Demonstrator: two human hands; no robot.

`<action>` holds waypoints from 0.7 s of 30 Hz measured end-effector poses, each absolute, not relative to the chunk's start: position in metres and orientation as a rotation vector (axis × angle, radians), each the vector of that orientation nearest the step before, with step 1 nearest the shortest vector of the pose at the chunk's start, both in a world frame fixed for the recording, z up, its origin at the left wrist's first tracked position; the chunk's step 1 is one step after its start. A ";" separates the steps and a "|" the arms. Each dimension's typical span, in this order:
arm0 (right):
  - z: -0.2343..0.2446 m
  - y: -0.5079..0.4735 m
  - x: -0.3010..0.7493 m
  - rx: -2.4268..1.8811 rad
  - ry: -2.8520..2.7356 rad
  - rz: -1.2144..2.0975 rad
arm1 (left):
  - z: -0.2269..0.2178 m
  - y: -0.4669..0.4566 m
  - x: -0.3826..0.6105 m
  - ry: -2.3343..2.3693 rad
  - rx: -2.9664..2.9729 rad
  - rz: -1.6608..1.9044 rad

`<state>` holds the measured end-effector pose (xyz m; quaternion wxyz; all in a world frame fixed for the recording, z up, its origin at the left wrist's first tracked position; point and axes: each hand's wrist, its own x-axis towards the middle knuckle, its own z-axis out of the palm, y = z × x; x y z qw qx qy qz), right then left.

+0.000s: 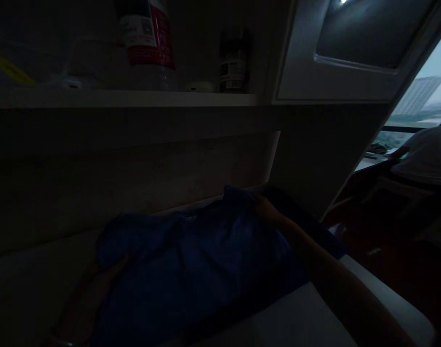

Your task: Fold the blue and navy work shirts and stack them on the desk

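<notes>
A blue shirt lies spread out on a white tabletop, its neckline with a small pale label towards the back wall. At the shirt's left sleeve, my left hand has its thumb over the cloth, with the fingers partly hidden in shadow. My right hand is closed on the fabric at the right sleeve, near the back corner. Darker blue cloth extends to the right of my right forearm; whether it belongs to the same shirt I cannot tell in this dim light.
Above the table runs a shelf with a red-and-white labelled bottle and a dark jar. A cabinet door is at upper right. Beyond the table's edge, a person in a pale top sits near a window.
</notes>
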<state>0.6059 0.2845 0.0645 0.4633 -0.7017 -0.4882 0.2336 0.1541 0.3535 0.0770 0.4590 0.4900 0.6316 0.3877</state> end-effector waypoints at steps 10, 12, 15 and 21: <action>0.014 0.149 0.736 -1.837 -0.609 0.743 | -0.007 0.302 0.272 1.157 1.139 0.643; 0.000 0.140 0.741 -1.828 -0.564 0.830 | -0.032 0.316 0.269 1.240 1.127 0.554; -0.005 0.154 0.749 -1.912 -0.645 0.711 | -0.041 0.354 0.266 1.376 1.125 0.517; 0.007 0.210 0.774 -2.237 -0.874 0.397 | -0.014 0.413 0.282 1.237 1.406 0.505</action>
